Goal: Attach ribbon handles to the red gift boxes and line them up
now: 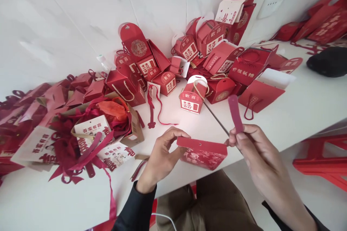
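Note:
My left hand [164, 157] grips the left end of a small red box [204, 153] with a pale floral print, held over the table's front edge. A small hole shows in the box's narrow upper face. To the right of the box, my right hand [257, 155] pinches a dark red strap [235, 113] that stands up from its fingers. A long thin dark rod [217, 118] runs from the same fingers toward a red and white gift box [192, 95] with a rope handle. The right fingertips are close to the red box's right end; whether they touch is unclear.
Red gift boxes [137, 54] crowd the table [173, 112] along the wall. On the left, a cardboard box [137, 126] overflows with red ribbons and printed cards. A black object [328, 61] lies at the far right, above a red stool [320, 166].

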